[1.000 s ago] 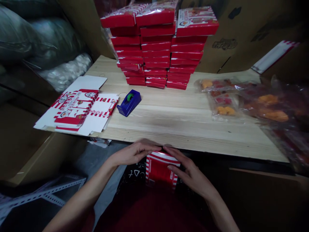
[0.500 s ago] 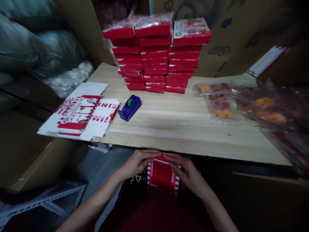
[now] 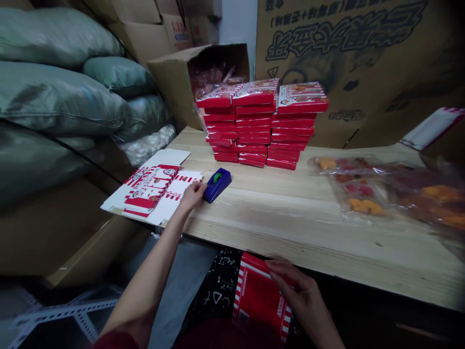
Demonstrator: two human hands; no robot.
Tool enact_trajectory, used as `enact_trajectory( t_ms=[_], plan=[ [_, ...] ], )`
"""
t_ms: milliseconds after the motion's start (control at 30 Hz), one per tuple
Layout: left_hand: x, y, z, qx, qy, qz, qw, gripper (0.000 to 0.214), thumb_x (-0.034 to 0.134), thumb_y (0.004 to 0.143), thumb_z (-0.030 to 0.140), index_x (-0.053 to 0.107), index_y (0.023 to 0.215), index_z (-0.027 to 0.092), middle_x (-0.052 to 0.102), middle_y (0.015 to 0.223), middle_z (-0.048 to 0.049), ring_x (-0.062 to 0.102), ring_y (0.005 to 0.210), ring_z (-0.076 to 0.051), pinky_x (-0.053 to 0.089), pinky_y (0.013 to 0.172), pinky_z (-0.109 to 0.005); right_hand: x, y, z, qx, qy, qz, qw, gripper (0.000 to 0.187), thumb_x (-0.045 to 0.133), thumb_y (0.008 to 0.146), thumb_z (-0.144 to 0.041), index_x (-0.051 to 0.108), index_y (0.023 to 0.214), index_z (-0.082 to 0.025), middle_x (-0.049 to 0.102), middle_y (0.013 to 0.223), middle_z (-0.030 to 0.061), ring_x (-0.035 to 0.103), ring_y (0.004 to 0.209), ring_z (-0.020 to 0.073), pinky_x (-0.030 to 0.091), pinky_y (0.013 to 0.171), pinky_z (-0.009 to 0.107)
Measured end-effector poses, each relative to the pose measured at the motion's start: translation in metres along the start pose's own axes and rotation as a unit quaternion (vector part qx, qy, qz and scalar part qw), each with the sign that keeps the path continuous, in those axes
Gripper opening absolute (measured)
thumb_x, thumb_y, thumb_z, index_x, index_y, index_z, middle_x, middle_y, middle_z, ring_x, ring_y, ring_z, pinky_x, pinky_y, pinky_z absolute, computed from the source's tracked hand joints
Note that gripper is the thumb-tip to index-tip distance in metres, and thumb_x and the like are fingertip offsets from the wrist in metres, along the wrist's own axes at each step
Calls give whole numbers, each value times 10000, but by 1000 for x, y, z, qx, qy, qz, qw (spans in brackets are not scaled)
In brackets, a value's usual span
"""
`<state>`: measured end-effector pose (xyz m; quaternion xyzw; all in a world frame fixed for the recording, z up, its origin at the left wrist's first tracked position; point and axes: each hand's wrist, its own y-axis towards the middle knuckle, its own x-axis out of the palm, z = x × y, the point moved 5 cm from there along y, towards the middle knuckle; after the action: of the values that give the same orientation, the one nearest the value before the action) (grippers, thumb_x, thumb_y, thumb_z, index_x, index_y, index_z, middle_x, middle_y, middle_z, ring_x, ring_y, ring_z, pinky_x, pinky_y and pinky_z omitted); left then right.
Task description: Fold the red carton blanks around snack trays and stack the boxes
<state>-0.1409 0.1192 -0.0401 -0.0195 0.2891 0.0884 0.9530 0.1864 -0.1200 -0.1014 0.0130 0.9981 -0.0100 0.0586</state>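
Observation:
My left hand (image 3: 195, 195) reaches over the table, its fingers pinched together at the near end of a blue tape dispenser (image 3: 218, 186) with a green core. Whatever the fingertips grip is too small to make out. In my lap, my right hand (image 3: 296, 283) holds a red box (image 3: 259, 293) with white-striped sides by its upper right edge, the thumb lying over the face. Left of the dispenser lie flat printed red-and-white cartons (image 3: 152, 189), partly behind my left hand.
Several red boxes (image 3: 254, 126) stand in stacked columns at the table's back. Clear bags of orange and red pieces (image 3: 365, 206) lie on the right. An open cardboard box (image 3: 170, 77) sits behind the stacks; large sacks (image 3: 61, 97) pile up on the left.
My left hand has let go of the red box and moved up and left to the tape dispenser. The right hand keeps the box. The view has tilted up and turned left.

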Motion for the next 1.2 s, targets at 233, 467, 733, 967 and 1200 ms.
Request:
enact_trajectory(
  t_ms=[233,467,733,967,1200],
  plan=[
    [10,24,-8,-58,-73,-78,993,333,811,664,451,667,676,150,565,542,13,484,484,-129,375,504,-256,-3,4,1,-24,-15,14,1000,270,715,895,-508,852,995,-298,815,1124,113,745,1124,320,591,1014,487],
    [8,22,-10,-53,-169,-31,984,338,829,578,428,662,677,151,680,740,-29,587,657,-148,472,612,-266,-5,3,-2,-34,-32,15,999,274,717,886,-503,858,976,-286,822,1104,121,773,1077,315,620,972,450],
    [9,-12,-41,-47,-237,23,970,317,791,620,421,616,666,161,736,879,-85,681,810,-191,564,838,-365,-14,4,-22,-52,-51,39,997,244,741,864,-481,858,942,-282,833,1056,97,787,1031,325,633,957,497],
    [1,-37,-33,-9,-165,113,980,168,723,728,304,650,658,170,716,769,-55,642,775,-200,530,812,-336,-66,-2,-133,-176,-100,263,943,223,757,895,-331,799,1114,-325,788,1191,24,737,1117,305,557,1086,552],
    [27,-122,71,81,-243,24,966,249,700,892,393,756,965,161,725,788,-22,643,680,-151,533,708,-272,-37,44,-145,-327,-184,221,900,231,647,971,-140,763,1118,-275,748,1213,56,724,1097,241,628,905,443]
  ],
)
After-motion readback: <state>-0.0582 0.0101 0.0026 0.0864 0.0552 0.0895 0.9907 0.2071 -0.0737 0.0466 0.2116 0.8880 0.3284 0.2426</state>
